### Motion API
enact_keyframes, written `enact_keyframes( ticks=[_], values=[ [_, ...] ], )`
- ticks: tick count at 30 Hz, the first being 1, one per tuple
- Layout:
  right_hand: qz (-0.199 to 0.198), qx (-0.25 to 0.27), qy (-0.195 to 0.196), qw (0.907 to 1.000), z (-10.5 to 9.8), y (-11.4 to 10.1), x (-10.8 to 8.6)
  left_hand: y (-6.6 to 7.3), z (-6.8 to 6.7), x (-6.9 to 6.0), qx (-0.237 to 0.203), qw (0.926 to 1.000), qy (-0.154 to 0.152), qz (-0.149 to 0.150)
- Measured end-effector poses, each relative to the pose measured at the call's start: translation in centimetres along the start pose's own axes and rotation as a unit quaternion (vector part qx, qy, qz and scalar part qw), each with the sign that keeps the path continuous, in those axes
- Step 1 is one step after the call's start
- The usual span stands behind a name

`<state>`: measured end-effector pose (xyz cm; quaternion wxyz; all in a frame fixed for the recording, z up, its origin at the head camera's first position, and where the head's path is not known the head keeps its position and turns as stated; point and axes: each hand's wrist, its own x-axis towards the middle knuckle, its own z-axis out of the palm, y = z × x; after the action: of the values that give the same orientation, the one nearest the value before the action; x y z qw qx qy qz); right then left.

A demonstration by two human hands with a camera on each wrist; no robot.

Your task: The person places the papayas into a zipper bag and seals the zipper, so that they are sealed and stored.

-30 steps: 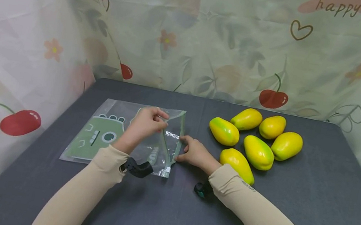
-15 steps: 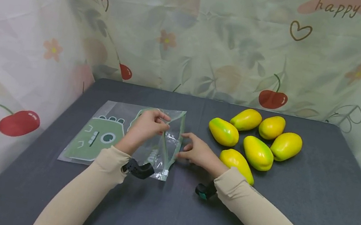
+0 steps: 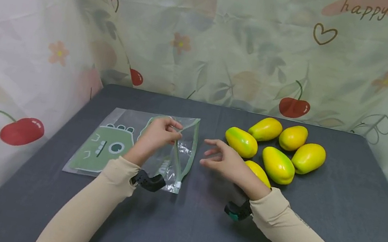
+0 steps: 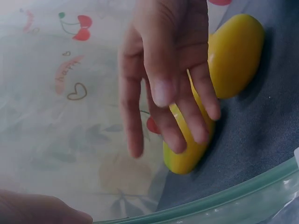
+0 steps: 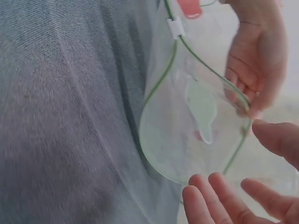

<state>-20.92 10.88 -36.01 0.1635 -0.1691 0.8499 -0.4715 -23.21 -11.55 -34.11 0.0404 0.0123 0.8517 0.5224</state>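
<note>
A clear zip bag with a green cartoon print lies on the dark table, its mouth facing right and spread apart. My left hand pinches the upper lip of that mouth and lifts it; the right wrist view shows the same left hand at the green-edged rim. A white slider sits at the near end of the zip. My right hand hovers just right of the mouth, apart from the bag, fingers spread and holding nothing. Its forearm partly covers the nearest yellow mango.
Several yellow-green mangoes lie grouped on the right side of the table. Behind and at both sides hang printed curtains. Dark wrist cameras hang under both wrists.
My right hand has let go of the bag's lower lip and drawn back to the right, its fingers spreading. The left hand keeps its pinch almost in place.
</note>
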Motion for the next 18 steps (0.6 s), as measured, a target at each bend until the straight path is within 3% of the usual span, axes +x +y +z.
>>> enact_keyframes(
  ticks=[11,18],
  values=[
    [-0.056,0.033,0.014,0.9978,-2.6,0.3,-2.6,-0.2,-0.2,0.2,-0.012,0.9999,-0.002,0.008],
    [-0.07,0.004,0.052,0.9962,-3.7,1.1,-3.8,-0.2,-0.2,0.2,-0.037,0.9993,-0.006,0.008]
  ],
)
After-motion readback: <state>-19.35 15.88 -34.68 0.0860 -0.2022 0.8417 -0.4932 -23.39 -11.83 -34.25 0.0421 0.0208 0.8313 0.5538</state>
